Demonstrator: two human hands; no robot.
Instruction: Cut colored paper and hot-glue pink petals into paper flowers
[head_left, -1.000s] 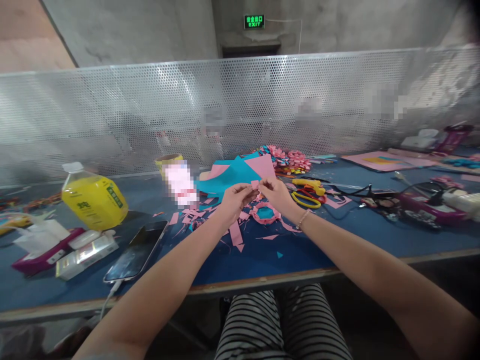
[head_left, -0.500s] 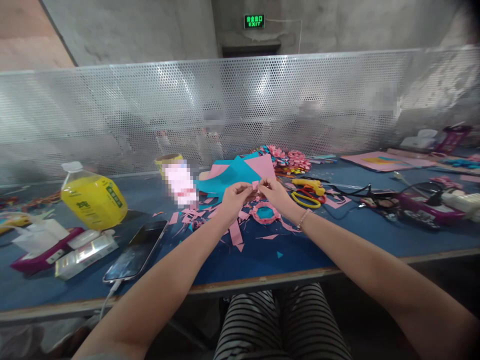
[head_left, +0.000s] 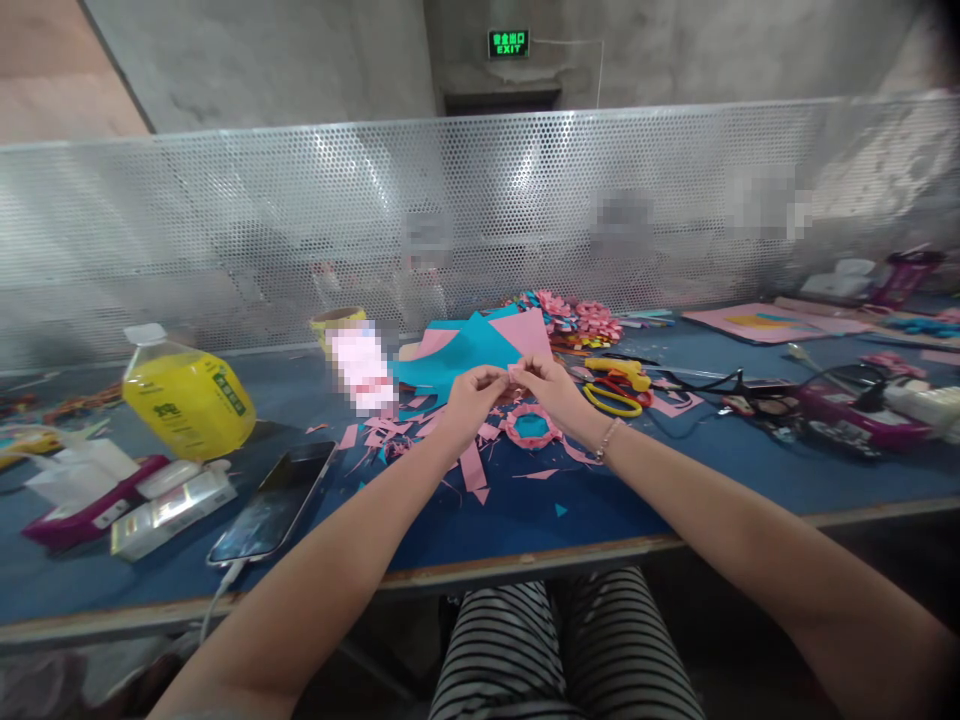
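Note:
Between my fingertips is a small piece of pink paper (head_left: 515,372), mostly covered by the fingers. My left hand (head_left: 480,394) pinches it from the left, and my right hand (head_left: 550,388) pinches it from the right. Just below the hands, a pink paper ring (head_left: 532,427) with a blue middle lies on the table. Pink paper scraps (head_left: 471,466) are strewn under and left of my left hand. Behind the hands are a large blue paper sheet (head_left: 465,345) and a pink paper sheet (head_left: 534,330).
Right of my hands lie yellow-handled scissors (head_left: 613,399) and a yellow-handled tool (head_left: 621,369). Pink and blue paper flowers (head_left: 570,315) are heaped behind. On the left stand a yellow bottle (head_left: 187,400) and a charging phone (head_left: 274,505). A perforated metal screen (head_left: 480,215) closes the table's back.
The pink paper piece shows less between my fingers than before, and the fingertips have shifted slightly around it. The things on the table stay where they were.

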